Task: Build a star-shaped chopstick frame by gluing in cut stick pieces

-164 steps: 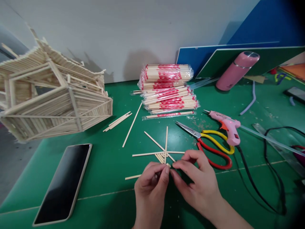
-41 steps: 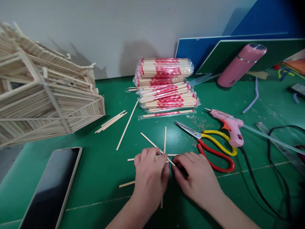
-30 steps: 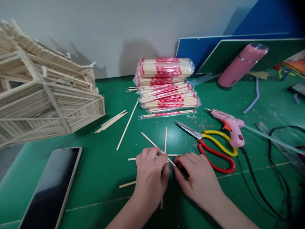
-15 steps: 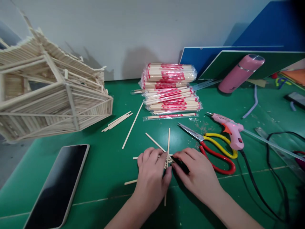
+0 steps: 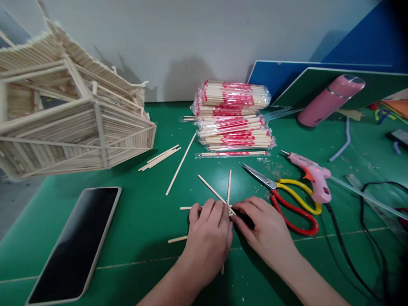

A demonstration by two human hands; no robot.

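Note:
My left hand (image 5: pixel 208 238) lies palm down on a small cluster of thin wooden sticks (image 5: pixel 219 199) on the green mat (image 5: pixel 137 221), fingers curled and pressing them. My right hand (image 5: pixel 266 231) sits right beside it, its fingertips pinched on the same sticks where the two hands meet. One long stick runs under my left hand and pokes out below it. What lies under the palms is hidden.
A stick-built house model (image 5: pixel 70 119) stands far left, a dark phone (image 5: pixel 76 242) near left. Wrapped chopstick bundles (image 5: pixel 234 117) sit at the back. Red-and-yellow scissors (image 5: pixel 287 195), a pink glue gun (image 5: pixel 314 176) with black cable, and a pink bottle (image 5: pixel 331 100) lie right.
Both hands came down from holding sticks just above the mat to pressing them flat on it. Over the last second they hardly moved; only the view shifted slightly.

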